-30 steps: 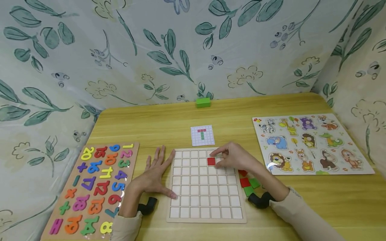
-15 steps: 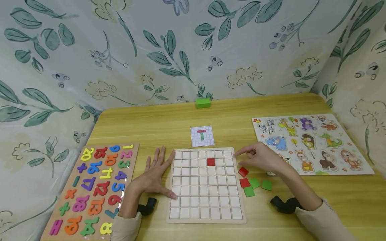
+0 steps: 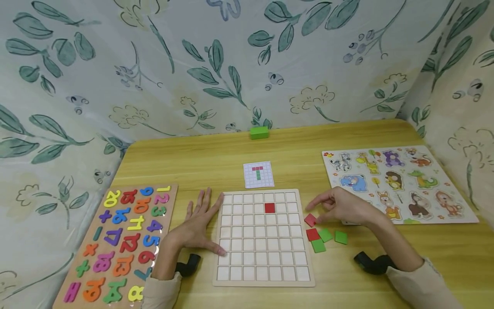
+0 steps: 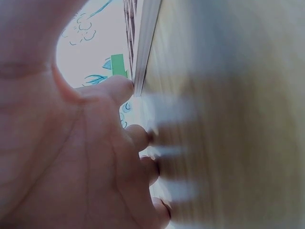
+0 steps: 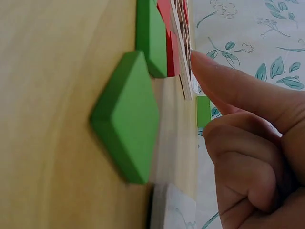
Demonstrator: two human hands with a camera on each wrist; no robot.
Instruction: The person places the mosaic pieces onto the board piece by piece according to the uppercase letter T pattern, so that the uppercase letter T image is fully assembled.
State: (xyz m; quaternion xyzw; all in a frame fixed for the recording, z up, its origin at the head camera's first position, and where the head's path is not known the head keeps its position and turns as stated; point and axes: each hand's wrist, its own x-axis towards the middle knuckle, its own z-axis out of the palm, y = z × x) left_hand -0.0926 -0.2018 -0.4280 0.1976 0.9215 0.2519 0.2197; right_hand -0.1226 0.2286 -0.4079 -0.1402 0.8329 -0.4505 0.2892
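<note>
A pale wooden grid board (image 3: 264, 283) lies on the table, with one red square tile (image 3: 269, 208) in an upper-row cell. My left hand (image 3: 194, 229) rests spread along the board's left side, thumb on its edge and fingertips on the table. My right hand (image 3: 343, 208) is just right of the board, thumb and index finger apart above a loose red tile (image 3: 310, 220); the thumb tip overlaps its right corner, and contact is unclear. Other loose pieces lie close by: a second red tile (image 3: 313, 234) and green tiles (image 3: 341, 237). A small card (image 3: 258, 174) printed with a red-and-green T lies behind the board.
A number board (image 3: 127, 240) with colourful foam numerals lies on the left. An animal puzzle board (image 3: 401, 184) takes up the right, partly under the right hand. Against the patterned wall stands a green block (image 3: 259, 132).
My right hand let go of the red tile in the grid, moved right off the board, then came down to the loose red tile. My left hand has stayed in place.
</note>
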